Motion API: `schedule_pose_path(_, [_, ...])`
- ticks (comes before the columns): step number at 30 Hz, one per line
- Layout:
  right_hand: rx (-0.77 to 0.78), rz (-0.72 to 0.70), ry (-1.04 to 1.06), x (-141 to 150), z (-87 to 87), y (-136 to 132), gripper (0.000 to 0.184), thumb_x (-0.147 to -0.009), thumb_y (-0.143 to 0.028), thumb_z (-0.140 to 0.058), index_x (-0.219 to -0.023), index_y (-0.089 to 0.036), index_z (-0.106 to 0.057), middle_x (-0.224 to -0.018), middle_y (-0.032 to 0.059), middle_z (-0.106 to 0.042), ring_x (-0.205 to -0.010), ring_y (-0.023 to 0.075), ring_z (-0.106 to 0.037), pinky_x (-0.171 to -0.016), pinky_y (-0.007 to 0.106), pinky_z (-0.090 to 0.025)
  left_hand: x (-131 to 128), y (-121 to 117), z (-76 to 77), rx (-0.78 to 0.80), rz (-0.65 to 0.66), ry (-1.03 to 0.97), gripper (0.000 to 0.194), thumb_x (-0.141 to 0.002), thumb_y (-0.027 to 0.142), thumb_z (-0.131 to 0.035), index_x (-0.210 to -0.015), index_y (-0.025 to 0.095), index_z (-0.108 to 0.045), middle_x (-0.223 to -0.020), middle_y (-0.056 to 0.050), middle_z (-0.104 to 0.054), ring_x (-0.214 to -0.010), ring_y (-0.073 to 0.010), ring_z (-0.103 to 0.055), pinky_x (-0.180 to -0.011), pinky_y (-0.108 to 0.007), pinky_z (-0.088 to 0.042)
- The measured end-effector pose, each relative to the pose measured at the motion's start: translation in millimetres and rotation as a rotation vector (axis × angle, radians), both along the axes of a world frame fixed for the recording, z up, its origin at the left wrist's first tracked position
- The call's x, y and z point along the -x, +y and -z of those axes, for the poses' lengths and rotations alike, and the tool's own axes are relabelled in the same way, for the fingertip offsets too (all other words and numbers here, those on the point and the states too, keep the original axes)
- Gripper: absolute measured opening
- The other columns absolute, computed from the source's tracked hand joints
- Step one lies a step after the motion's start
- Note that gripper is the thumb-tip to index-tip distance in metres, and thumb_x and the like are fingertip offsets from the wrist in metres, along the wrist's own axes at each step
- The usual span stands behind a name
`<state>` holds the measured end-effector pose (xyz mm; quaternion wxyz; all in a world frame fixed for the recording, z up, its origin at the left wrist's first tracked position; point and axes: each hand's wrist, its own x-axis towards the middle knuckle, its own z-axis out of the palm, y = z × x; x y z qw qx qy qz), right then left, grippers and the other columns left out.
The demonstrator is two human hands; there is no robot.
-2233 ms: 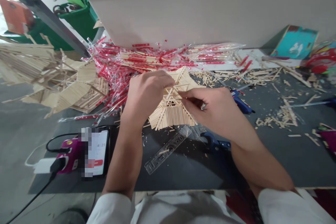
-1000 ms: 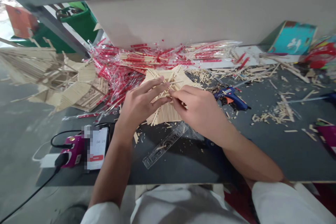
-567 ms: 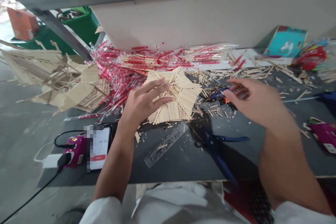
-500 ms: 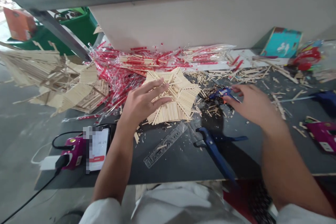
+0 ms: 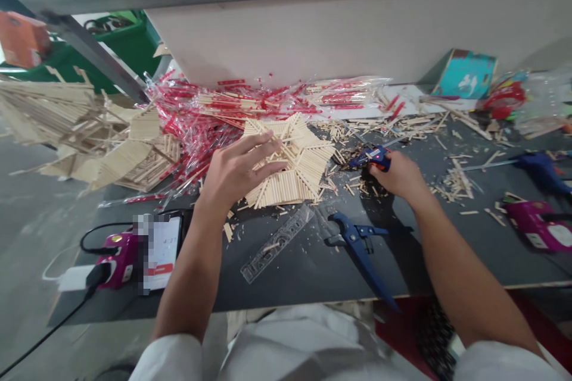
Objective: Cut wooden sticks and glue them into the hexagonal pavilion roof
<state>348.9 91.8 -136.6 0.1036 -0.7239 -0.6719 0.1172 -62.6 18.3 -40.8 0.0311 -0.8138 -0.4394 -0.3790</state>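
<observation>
A star-shaped piece built of thin wooden sticks (image 5: 308, 161) lies mid-table. My left hand (image 5: 241, 169) rests over its left side with the fingers stretched and spread. To the right, my right hand (image 5: 397, 174) is closed around the handle of a blue glue gun (image 5: 370, 158), whose nozzle end points left over a dark, littered patch of stick scraps. Nearer to me lie blue-handled cutters (image 5: 357, 250) and a clear plastic stencil ruler (image 5: 277, 244).
Red-and-clear plastic wrappers with sticks (image 5: 250, 98) line the wall. A larger stick structure (image 5: 116, 143) stands at left. A phone (image 5: 163, 256), magenta power blocks (image 5: 118, 259), a second blue glue gun (image 5: 543, 172) and a teal box (image 5: 469, 74) are also around.
My right hand has moved left and down onto the glue gun and closed around its handle. My left hand keeps its place on the star-shaped piece. The view has shifted slightly.
</observation>
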Motion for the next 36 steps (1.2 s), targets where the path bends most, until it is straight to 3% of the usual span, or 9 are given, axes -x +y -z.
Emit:
schedule_pose_path(4, [-0.027, 0.086, -0.003, 6.3, -16.6, -3.9, 0.054, -0.09, -0.047, -0.065, -0.128, -0.009, -0.062, -0.108, 0.025, -0.074, -0.09, 0.035, -0.068, -0.075, 0.041, -0.043, 1.4, 1.3, 1.3, 0.002, -0.002, 0.007, 0.04, -0.095, 0.049, -0.076, -0.131, 0.031, -0.074, -0.131, -0.005, -0.078, -0.115, -0.0201, -0.077, -0.096, -0.035, -0.065])
schedule_pose_path(8, [-0.143, 0.093, 0.081, 13.1, -42.4, -10.0, 0.051, -0.089, -0.048, -0.068, -0.127, -0.014, -0.064, -0.106, 0.0228, -0.075, -0.088, 0.0334, -0.068, -0.076, 0.042, -0.044, 2.1, 1.9, 1.7, 0.016, -0.065, 0.028, 0.064, -0.093, 0.056, -0.076, -0.15, 0.034, -0.06, -0.125, -0.005, -0.079, -0.1, -0.0169, -0.078, -0.087, -0.029, -0.063])
schedule_pose_path(11, [-0.265, 0.065, 0.177, 20.7, -65.2, -13.3, 0.051, -0.086, -0.051, -0.075, -0.122, -0.016, -0.068, -0.108, 0.0237, -0.075, -0.087, 0.0303, -0.066, -0.076, 0.043, -0.044, 1.9, 2.5, 1.4, -0.004, -0.08, 0.03, 0.067, -0.091, 0.058, -0.076, -0.151, 0.033, -0.059, -0.123, -0.005, -0.08, -0.094, -0.016, -0.078, -0.085, -0.028, -0.063])
schedule_pose_path(15, [-0.447, -0.062, 0.328, 41.5, -98.6, -16.5, 0.047, -0.087, -0.048, -0.076, -0.121, -0.018, -0.07, -0.106, 0.0176, -0.076, -0.084, 0.0256, -0.063, -0.075, 0.04, -0.044, 1.4, 3.2, 0.1, 0.003, -0.06, 0.01, 0.054, -0.091, 0.056, -0.077, -0.137, 0.028, -0.07, -0.123, -0.006, -0.08, -0.101, -0.0179, -0.079, -0.089, -0.028, -0.063])
schedule_pose_path(18, [-0.551, -0.198, 0.334, 64.6, -121.5, -16.2, 0.033, -0.089, -0.043, -0.075, -0.11, -0.018, -0.073, -0.095, 0.0137, -0.075, -0.078, 0.0218, -0.059, -0.072, 0.038, -0.042, 1.3, 3.5, -0.9, 0.014, -0.022, 0.007, 0.045, -0.092, 0.054, -0.077, -0.128, 0.027, -0.074, -0.129, -0.007, -0.079, -0.11, -0.0201, -0.078, -0.095, -0.031, -0.064])
schedule_pose_path(20, [-0.591, -0.274, 0.314, 80.5, -130.9, -12.4, 0.032, -0.089, -0.039, -0.075, -0.111, -0.017, -0.073, -0.1, 0.0149, -0.076, -0.084, 0.0228, -0.062, -0.076, 0.037, -0.045, 1.3, 3.7, -1.2, 0.011, -0.005, 0.001, 0.043, -0.092, 0.053, -0.078, -0.126, 0.027, -0.075, -0.13, -0.007, -0.078, -0.112, -0.0203, -0.078, -0.095, -0.032, -0.065])
schedule_pose_path(24, [-0.602, -0.411, 0.315, 105.7, -131.6, 4.5, 0.037, -0.089, -0.037, -0.073, -0.12, -0.019, -0.072, -0.111, 0.0118, -0.076, -0.097, 0.0279, -0.069, -0.084, 0.041, -0.052, 0.9, 4.8, 0.0, -0.012, 0.009, -0.019, 0.042, -0.091, 0.05, -0.08, -0.125, 0.026, -0.075, -0.128, -0.006, -0.079, -0.115, -0.0204, -0.078, -0.099, -0.032, -0.064])
schedule_pose_path(30, [-0.635, -0.669, 0.36, 119.5, -120.3, 31.0, 0.031, -0.085, -0.032, -0.074, -0.115, -0.025, -0.074, -0.104, 0.0077, -0.078, -0.092, 0.032, -0.072, -0.083, 0.048, -0.056, 1.0, 6.8, 2.0, -0.038, 0.01, -0.021, 0.042, -0.089, 0.05, -0.082, -0.124, 0.027, -0.075, -0.127, -0.005, -0.079, -0.113, -0.0202, -0.078, -0.098, -0.032, -0.064])
schedule_pose_path(36, [-0.592, -0.707, 0.352, 119.4, -119.8, 39.0, 0.026, -0.086, -0.033, -0.076, -0.112, -0.028, -0.074, -0.104, 0.007, -0.078, -0.092, 0.033, -0.073, -0.081, 0.05, -0.056, -0.1, 6.5, -0.2, -0.034, 0.011, -0.012, 0.041, -0.089, 0.048, -0.083, -0.125, 0.028, -0.075, -0.126, -0.004, -0.08, -0.113, -0.0201, -0.078, -0.097, -0.032, -0.065])
